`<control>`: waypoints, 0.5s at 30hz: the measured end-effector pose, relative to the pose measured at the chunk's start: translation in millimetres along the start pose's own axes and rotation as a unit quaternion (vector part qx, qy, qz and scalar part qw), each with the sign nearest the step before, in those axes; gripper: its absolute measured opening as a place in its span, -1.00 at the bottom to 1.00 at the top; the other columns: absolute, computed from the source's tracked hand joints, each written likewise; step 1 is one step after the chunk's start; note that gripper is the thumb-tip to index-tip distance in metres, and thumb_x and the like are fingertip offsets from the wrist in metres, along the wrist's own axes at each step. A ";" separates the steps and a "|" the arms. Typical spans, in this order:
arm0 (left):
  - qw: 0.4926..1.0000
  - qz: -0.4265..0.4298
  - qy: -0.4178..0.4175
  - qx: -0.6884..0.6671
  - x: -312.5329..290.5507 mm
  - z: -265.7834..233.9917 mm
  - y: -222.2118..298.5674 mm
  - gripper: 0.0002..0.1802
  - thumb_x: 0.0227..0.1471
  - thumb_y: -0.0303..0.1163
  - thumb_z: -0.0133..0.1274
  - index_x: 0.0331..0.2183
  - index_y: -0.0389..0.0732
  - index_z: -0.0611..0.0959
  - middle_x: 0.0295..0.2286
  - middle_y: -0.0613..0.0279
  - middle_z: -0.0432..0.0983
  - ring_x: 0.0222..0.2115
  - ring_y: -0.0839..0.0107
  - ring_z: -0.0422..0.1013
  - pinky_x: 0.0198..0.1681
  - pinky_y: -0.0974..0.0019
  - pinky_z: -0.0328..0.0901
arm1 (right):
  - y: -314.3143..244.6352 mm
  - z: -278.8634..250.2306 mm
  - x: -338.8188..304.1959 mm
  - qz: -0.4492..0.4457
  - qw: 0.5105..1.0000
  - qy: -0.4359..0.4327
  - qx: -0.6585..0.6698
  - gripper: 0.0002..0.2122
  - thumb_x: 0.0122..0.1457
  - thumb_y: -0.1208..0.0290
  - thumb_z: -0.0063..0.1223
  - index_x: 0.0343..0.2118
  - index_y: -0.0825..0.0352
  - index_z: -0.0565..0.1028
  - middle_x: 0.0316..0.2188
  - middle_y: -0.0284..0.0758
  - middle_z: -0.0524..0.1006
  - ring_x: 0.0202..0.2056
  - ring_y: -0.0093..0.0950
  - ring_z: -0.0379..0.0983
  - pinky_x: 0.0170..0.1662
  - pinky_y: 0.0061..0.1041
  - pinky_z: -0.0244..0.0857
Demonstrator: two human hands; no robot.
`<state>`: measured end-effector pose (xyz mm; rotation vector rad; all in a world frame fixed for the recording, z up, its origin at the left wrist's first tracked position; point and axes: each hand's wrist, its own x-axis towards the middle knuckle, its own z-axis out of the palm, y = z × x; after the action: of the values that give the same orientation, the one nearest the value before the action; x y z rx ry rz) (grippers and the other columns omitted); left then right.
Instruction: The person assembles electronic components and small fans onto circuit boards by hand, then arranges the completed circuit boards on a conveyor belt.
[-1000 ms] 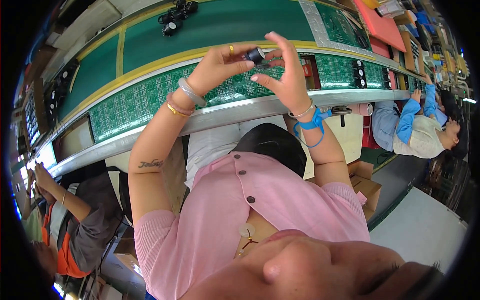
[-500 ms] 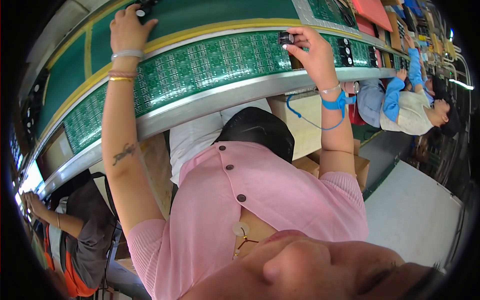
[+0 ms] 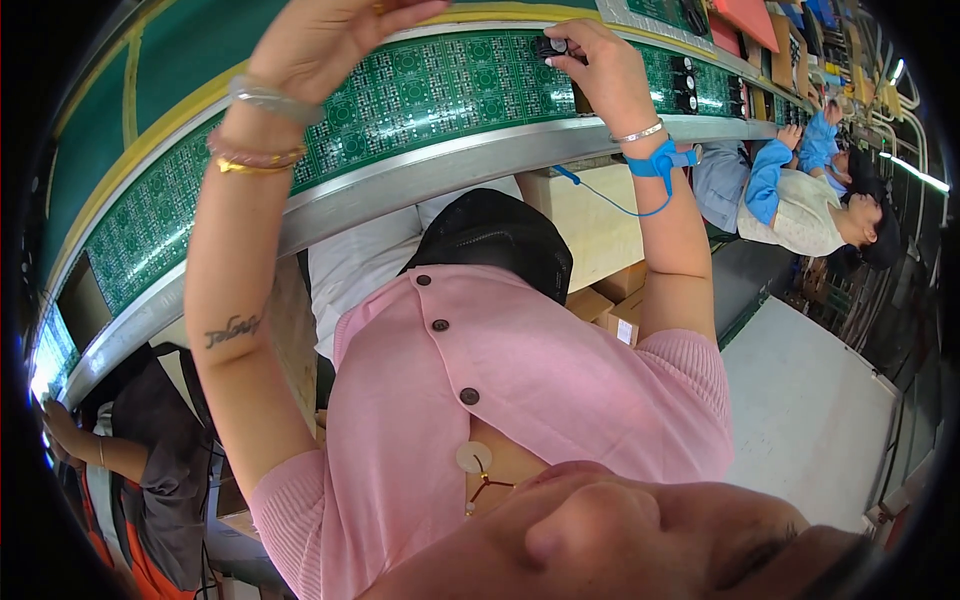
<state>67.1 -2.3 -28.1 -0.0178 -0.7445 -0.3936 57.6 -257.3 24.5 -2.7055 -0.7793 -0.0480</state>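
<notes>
The right hand [image 3: 608, 72] pinches a black component [image 3: 548, 47] over green boards [image 3: 420, 95], likely for control; the left hand's [image 3: 318, 45] cropped grip is unclear.

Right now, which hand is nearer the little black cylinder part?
Right. The right hand pinches the black cylindrical component; the left hand is well off to its left, not touching it.
</notes>
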 end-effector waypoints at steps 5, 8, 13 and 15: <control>0.999 0.024 0.027 0.000 -17.1 -11.4 -17.0 -0.73 0.13 -0.45 -0.02 -0.11 -0.31 0.49 -0.29 0.20 0.52 -0.28 0.42 0.49 -0.16 0.42 0.43 | -1.3 -4.0 9.1 0.003 0.997 -0.057 -0.059 -0.74 -0.09 0.45 0.23 -0.27 0.27 0.53 -0.40 -0.34 0.51 -0.38 -0.38 0.48 -0.30 -0.52 0.37; 0.904 -0.105 0.375 0.178 -21.0 28.0 -9.5 -0.74 0.13 -0.45 -0.04 -0.11 -0.30 0.49 -0.23 0.19 0.52 -0.20 0.36 0.48 -0.12 0.38 0.41 | 9.5 -1.3 15.7 -0.225 0.966 0.089 0.091 -0.74 -0.10 0.41 0.20 -0.32 0.40 0.50 -0.42 -0.17 0.54 -0.33 -0.17 0.48 -0.25 -0.32 0.35; 0.967 -0.037 0.226 0.110 -27.7 -10.5 -19.0 -0.74 0.13 -0.42 -0.01 -0.13 -0.27 0.50 -0.26 0.23 0.52 -0.24 0.41 0.47 -0.13 0.41 0.40 | -25.4 -28.2 19.9 -0.008 0.995 -0.096 -0.032 -0.78 -0.16 0.53 0.18 -0.36 0.38 0.52 -0.42 -0.18 0.52 -0.33 -0.18 0.47 -0.25 -0.34 0.34; 0.998 0.019 0.049 0.030 -29.2 -13.3 -20.6 -0.74 0.12 -0.41 0.00 -0.13 -0.26 0.51 -0.27 0.25 0.52 -0.25 0.43 0.47 -0.13 0.42 0.40 | -18.0 -28.7 23.2 -0.024 0.993 -0.109 -0.031 -0.77 -0.15 0.51 0.19 -0.35 0.38 0.51 -0.42 -0.18 0.52 -0.33 -0.19 0.47 -0.25 -0.34 0.34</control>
<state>49.1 -13.5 -59.8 0.0433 -0.6577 -0.3342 69.5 -240.2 59.9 -2.7814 -0.9180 0.2184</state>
